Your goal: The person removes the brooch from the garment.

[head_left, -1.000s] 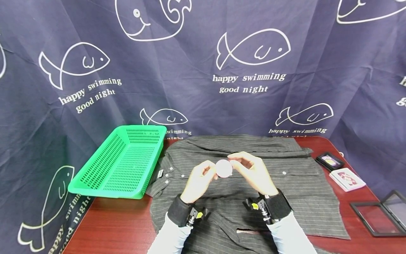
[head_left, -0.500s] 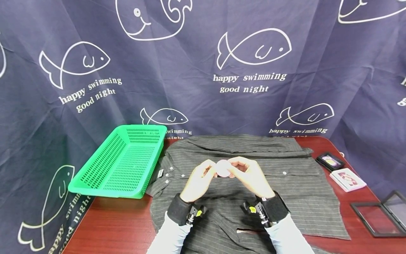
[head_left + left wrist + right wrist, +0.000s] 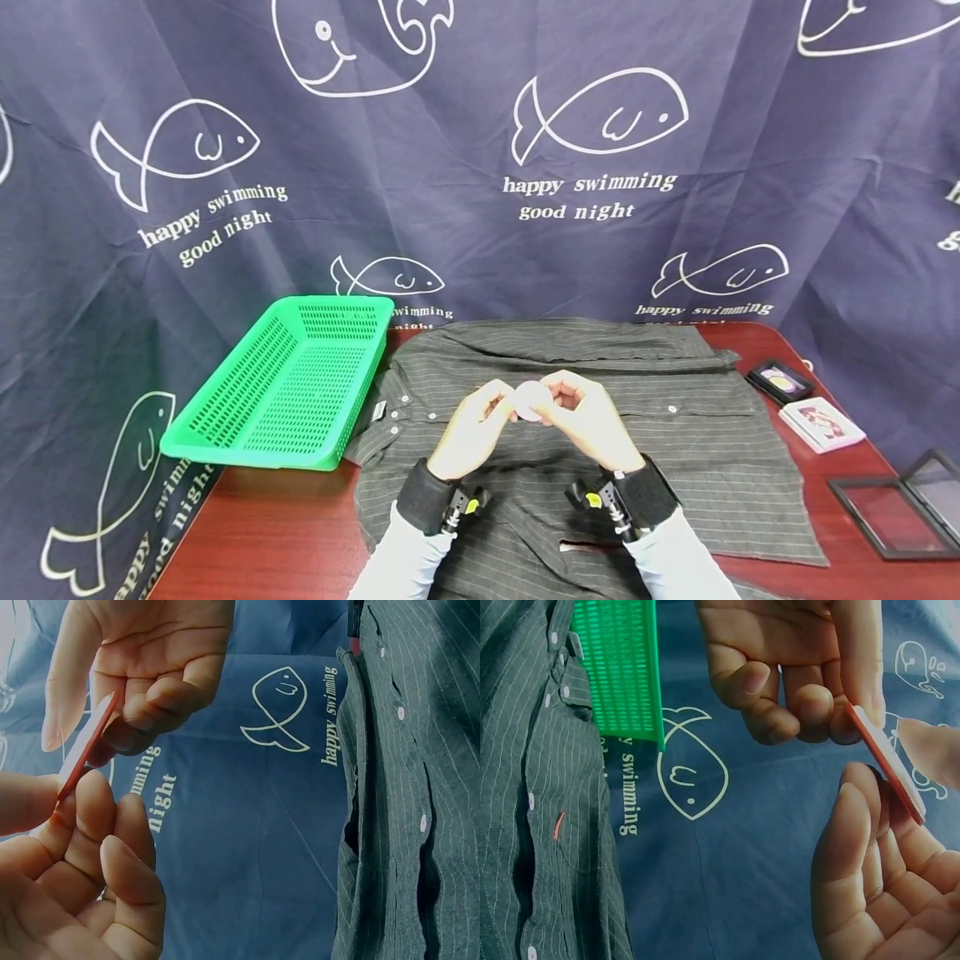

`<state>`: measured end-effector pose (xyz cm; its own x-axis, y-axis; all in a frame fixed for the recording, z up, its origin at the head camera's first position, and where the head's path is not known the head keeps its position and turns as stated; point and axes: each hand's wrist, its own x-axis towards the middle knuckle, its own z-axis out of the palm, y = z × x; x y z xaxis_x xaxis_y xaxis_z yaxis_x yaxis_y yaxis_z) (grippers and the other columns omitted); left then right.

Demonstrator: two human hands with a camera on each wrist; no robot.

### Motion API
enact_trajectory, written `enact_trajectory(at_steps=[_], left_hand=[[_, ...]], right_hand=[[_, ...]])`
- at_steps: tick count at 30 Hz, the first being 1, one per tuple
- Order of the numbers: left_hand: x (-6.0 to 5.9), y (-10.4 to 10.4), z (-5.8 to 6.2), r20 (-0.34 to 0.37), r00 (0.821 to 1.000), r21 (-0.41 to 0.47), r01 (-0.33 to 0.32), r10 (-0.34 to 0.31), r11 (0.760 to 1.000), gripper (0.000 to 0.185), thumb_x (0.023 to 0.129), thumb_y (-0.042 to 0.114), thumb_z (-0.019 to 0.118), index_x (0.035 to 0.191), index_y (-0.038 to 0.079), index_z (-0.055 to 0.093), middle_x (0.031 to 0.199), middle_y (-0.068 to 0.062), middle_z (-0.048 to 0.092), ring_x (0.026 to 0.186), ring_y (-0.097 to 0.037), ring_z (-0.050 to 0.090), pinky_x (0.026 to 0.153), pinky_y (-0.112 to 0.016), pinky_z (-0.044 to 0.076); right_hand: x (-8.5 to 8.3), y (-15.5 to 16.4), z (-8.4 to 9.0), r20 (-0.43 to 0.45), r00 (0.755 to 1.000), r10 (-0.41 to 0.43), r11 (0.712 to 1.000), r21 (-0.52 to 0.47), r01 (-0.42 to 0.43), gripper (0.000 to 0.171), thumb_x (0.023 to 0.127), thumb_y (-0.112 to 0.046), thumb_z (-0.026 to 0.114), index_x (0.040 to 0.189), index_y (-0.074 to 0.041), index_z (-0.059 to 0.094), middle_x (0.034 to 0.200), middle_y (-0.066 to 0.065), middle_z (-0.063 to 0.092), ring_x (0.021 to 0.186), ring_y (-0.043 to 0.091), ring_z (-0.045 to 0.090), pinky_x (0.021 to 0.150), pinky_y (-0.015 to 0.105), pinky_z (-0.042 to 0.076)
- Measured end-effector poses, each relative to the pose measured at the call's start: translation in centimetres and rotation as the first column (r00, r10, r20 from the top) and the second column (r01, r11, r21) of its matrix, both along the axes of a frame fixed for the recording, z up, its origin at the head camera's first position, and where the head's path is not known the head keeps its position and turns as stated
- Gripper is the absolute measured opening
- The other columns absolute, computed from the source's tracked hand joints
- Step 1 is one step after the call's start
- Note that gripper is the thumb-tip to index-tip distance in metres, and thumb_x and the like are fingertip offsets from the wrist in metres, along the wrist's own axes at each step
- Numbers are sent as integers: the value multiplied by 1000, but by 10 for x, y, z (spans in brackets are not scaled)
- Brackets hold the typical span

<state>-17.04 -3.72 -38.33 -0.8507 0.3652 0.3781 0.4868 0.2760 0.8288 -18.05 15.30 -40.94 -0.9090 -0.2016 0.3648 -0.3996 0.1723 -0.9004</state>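
Note:
A thin round disc (image 3: 529, 401) is held above the striped dark shirt (image 3: 660, 450). One face is pale, the other red, as the edge-on disc (image 3: 86, 746) shows in the left wrist view. My left hand (image 3: 474, 429) pinches its left edge between thumb and index finger. My right hand (image 3: 594, 421) has the opposite side, its curled fingers behind the red face and the thumb over the pale face. In the right wrist view that thumb (image 3: 930, 754) lies close to the pale face; whether it touches cannot be told.
A green plastic basket (image 3: 180, 446) stands at the left. Along the right lie a small black case (image 3: 780, 381), a white box with a red picture (image 3: 821, 423) and an open dark frame (image 3: 892, 521). The red-brown table (image 3: 292, 533) shows around the shirt. Fish-print cloth (image 3: 480, 167) hangs behind.
My right hand has come down and inward, and its thumb now lies over the disc's face instead of at its edge. The left hand has stayed nearly still.

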Motion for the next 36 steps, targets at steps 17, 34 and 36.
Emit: enact_trajectory(at_steps=[17,34,36], left_hand=[[-19,-5,-31,-30,1000,-27,7,-8,1000,17,100,18,54,89,8,63,79,-8,64,69,-5,49,64,-20,40],[-17,-4,-29,-71,997,-52,7,-11,999,18,101,18,53,87,9,61,76,-4,62,66,-3,47,61,-21,41],[-17,-4,-30,-75,997,-54,7,-11,998,18,101,17,53,87,9,61,76,-3,62,66,-3,48,61,-22,42]], right_hand=[[1,0,-1,-41,999,-13,996,88,17,17,87,-7,72,102,0,67,81,11,69,67,2,63,63,21,54],[2,-1,0,-77,997,-27,996,79,33,12,87,-5,71,98,-1,68,77,11,67,65,2,60,60,21,52],[1,-1,-1,-76,997,-28,996,78,34,11,87,-5,71,97,-1,68,76,10,67,64,2,60,60,21,52]])
